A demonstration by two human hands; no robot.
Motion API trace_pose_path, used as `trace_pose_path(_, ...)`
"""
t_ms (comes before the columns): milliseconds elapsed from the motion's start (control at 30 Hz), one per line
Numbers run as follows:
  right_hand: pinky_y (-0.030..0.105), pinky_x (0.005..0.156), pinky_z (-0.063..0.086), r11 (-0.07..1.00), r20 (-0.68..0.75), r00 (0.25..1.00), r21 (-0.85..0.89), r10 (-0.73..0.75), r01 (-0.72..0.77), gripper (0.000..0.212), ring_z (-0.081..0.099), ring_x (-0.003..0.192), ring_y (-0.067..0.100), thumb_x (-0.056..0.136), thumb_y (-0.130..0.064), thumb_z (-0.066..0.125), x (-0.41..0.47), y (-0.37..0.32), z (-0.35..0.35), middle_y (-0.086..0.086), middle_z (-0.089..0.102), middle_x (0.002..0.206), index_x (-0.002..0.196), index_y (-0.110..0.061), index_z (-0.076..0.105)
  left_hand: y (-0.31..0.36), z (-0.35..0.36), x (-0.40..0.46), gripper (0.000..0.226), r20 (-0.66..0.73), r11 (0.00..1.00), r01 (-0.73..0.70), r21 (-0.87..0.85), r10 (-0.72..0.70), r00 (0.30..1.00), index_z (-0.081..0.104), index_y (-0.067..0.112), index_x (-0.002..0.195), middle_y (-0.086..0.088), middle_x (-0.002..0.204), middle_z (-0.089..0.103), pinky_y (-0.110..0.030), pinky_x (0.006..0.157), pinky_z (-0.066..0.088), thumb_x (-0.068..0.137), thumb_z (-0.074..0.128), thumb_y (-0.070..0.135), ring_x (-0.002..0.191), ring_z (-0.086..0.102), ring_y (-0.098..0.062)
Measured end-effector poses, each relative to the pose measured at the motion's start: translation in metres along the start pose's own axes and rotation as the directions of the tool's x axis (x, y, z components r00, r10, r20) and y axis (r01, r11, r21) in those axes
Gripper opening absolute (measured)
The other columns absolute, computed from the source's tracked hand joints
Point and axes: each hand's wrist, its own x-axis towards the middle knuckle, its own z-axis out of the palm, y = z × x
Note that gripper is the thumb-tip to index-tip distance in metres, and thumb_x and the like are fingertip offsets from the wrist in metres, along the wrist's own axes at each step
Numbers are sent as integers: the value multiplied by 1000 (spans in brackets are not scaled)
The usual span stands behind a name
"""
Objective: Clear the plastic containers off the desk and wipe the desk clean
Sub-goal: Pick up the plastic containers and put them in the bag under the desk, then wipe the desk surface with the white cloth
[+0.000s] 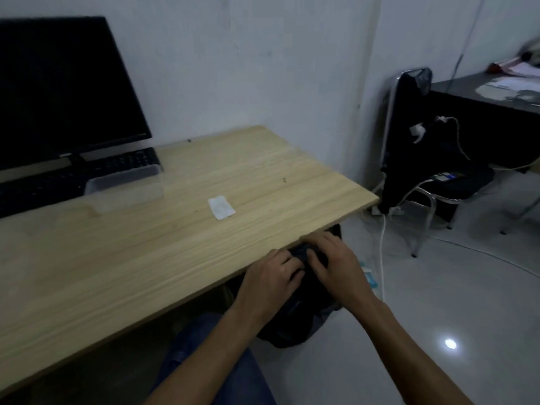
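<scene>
A clear plastic container [125,185] stands on the wooden desk [146,258], just in front of the keyboard. A white folded wipe [221,208] lies near the desk's middle. Below the desk's front edge, a black plastic bag [295,320] sits on the floor. My left hand [271,276] and my right hand [333,261] both grip the bag's bunched top, fingers curled into it, close together beside the desk edge.
A dark monitor [64,89] and black keyboard [87,176] fill the desk's back left. A metal chair [420,159] draped in dark cloth stands right of the desk, with white cables [381,258] on the floor. A dark table [479,95] stands far right.
</scene>
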Motion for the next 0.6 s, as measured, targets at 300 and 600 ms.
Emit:
trace_pose_path(300, 32, 85, 50, 972, 6, 988, 182, -156, 152, 28, 57, 105, 11, 91, -21, 53, 66, -78, 36, -8, 60, 113, 116, -22, 64, -73, -90, -29, 26, -167, 960, 273, -55, -278, 946, 68, 26, 88, 17, 82, 59, -23, 62, 45, 90, 47, 40, 77, 50, -2)
trace_pose_path(600, 26, 87, 43, 986, 200, 966, 42, -165, 160, 31, 52, 117, 11, 96, -23, 52, 103, -92, 91, -10, 57, 127, 127, -24, 56, -146, -112, -73, 30, -202, 851, 525, -8, -515, 833, 66, 25, 110, 14, 108, 61, -21, 80, 40, 94, 47, 42, 101, 52, -6)
